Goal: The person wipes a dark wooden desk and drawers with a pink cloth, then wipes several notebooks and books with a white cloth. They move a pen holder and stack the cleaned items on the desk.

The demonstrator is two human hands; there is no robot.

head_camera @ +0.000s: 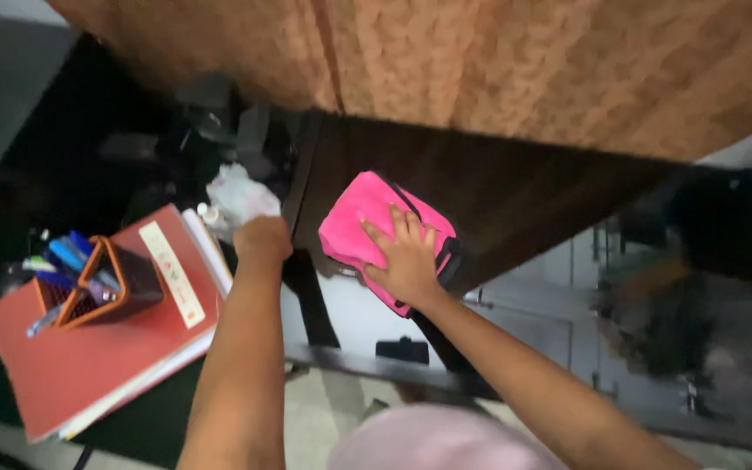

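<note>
- Pressing right hand [408,259], fingers spread flat, on pink cloth [376,228] lying on dark wooden worktop [515,187].
- Left hand [262,238] closed in a fist at the worktop's edge, holding nothing visible.
- Wiping looks underway; can't tell how much surface is done.
- Red folder [89,365] with orange pen holder [102,283] sits left, apart.

The pouch [367,228] lies on the counter [515,187], near its front left corner, with the right hand [408,259] flat on top of it. The left hand [261,238] rests at the counter's left edge, just left of the pouch. Further left, a folder [89,365] lies over a stack of papers, and a mesh pen holder [106,283] stands on the folder. A crumpled bag [238,197] sits behind the left hand. A curtain [498,61] hangs behind the counter.
</note>
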